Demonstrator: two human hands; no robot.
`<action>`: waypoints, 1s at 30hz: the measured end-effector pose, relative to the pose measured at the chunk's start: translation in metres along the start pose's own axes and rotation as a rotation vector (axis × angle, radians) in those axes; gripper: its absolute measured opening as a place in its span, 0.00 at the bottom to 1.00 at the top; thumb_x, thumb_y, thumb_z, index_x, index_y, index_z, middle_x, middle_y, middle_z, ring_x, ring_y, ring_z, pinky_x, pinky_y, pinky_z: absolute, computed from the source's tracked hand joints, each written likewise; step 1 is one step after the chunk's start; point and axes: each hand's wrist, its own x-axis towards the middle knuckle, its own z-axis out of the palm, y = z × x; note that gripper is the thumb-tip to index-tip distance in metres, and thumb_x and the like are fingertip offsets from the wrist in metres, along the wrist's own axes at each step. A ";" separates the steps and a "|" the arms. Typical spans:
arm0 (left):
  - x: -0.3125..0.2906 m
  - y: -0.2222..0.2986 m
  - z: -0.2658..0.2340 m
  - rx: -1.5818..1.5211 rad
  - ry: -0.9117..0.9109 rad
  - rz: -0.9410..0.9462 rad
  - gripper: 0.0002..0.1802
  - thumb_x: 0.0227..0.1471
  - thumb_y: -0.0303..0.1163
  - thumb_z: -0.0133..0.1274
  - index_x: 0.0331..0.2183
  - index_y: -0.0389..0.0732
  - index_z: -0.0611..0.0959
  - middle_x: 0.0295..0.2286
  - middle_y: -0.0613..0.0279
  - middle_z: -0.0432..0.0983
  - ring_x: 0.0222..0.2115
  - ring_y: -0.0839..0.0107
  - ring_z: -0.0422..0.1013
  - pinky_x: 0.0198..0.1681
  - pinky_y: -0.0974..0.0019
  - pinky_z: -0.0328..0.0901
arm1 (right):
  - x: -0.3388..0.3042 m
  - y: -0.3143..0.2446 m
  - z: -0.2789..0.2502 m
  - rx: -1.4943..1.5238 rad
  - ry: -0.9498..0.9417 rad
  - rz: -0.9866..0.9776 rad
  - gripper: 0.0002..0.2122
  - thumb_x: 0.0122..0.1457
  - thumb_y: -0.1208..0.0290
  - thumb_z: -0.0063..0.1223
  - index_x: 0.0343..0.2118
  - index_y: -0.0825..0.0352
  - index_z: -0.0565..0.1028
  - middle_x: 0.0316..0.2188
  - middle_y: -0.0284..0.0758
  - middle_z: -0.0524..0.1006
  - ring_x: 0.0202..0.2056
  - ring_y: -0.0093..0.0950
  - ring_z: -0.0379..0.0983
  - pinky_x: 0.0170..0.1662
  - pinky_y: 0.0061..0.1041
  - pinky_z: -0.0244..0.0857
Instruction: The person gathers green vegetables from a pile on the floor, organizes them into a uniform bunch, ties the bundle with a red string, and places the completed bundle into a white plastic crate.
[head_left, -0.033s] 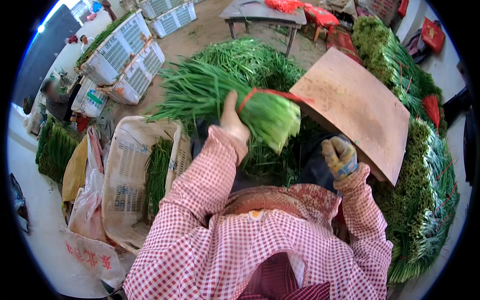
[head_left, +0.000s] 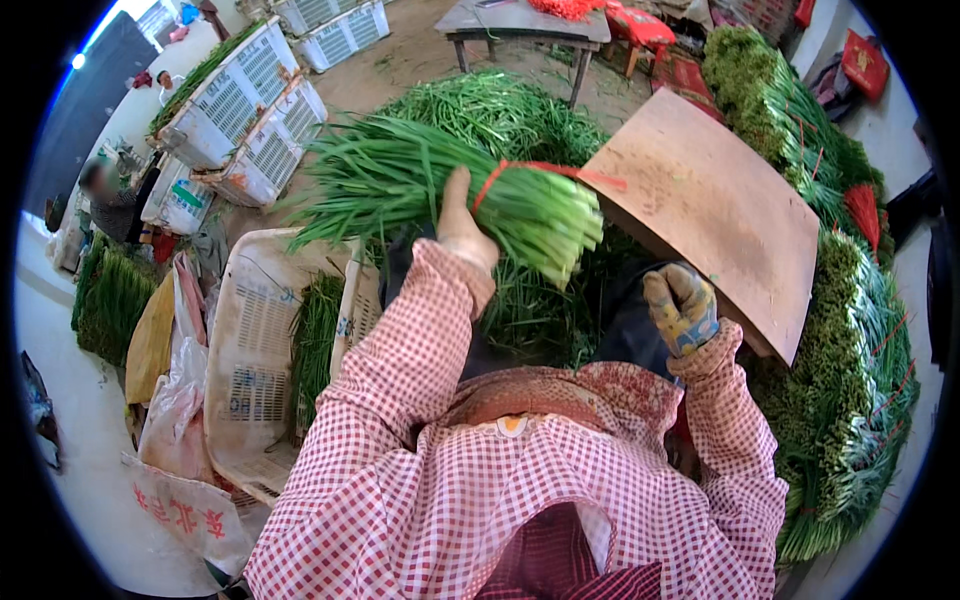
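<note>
My left hand [head_left: 466, 225] grips a thick bundle of garlic chives [head_left: 390, 175] around its middle. A red tie [head_left: 490, 188] circles the bundle, with a loose tail trailing right. The pale cut ends [head_left: 570, 235] point right and slightly down, while the green leaf tips spread to the left. My right hand [head_left: 682, 305], in a patterned work glove, is held closed beside the wooden board [head_left: 715, 200]. Its fingers are curled, and nothing shows in them. Loose chives [head_left: 490, 115] lie heaped beyond the bundle and down between my knees.
Left of me stands a white plastic crate [head_left: 250, 290] with some chives [head_left: 318, 330] inside. Tied chive bundles [head_left: 860, 390] are stacked along the right. White crates [head_left: 235, 110] are piled at the far left, near another person [head_left: 112, 200]. A low table [head_left: 520, 25] stands at the back.
The bundle in my left hand has tilted slightly, its cut ends rising a little. My right hand stays almost where it was.
</note>
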 end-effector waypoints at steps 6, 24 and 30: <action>-0.006 -0.007 0.036 -0.110 -0.032 0.052 0.29 0.47 0.49 0.57 0.46 0.41 0.75 0.44 0.53 0.73 0.43 0.53 0.69 0.50 0.48 0.63 | 0.015 -0.051 0.006 -0.158 -0.033 -0.285 0.13 0.50 0.75 0.57 0.40 0.63 0.74 0.31 0.40 0.73 0.31 0.36 0.74 0.32 0.31 0.70; -0.003 -0.028 0.041 -0.132 -0.026 0.065 0.32 0.45 0.50 0.59 0.48 0.42 0.73 0.45 0.55 0.72 0.45 0.52 0.68 0.51 0.42 0.60 | 0.002 -0.031 0.013 -0.533 -0.676 -0.205 0.06 0.53 0.63 0.55 0.33 0.56 0.75 0.28 0.32 0.74 0.29 0.31 0.72 0.29 0.34 0.66; 0.002 -0.005 0.039 -0.112 -0.041 0.245 0.30 0.44 0.50 0.60 0.46 0.43 0.75 0.44 0.57 0.73 0.42 0.60 0.70 0.49 0.52 0.63 | -0.030 -0.026 -0.008 -0.505 -0.753 0.038 0.13 0.52 0.56 0.58 0.34 0.59 0.76 0.29 0.36 0.75 0.35 0.36 0.73 0.36 0.35 0.67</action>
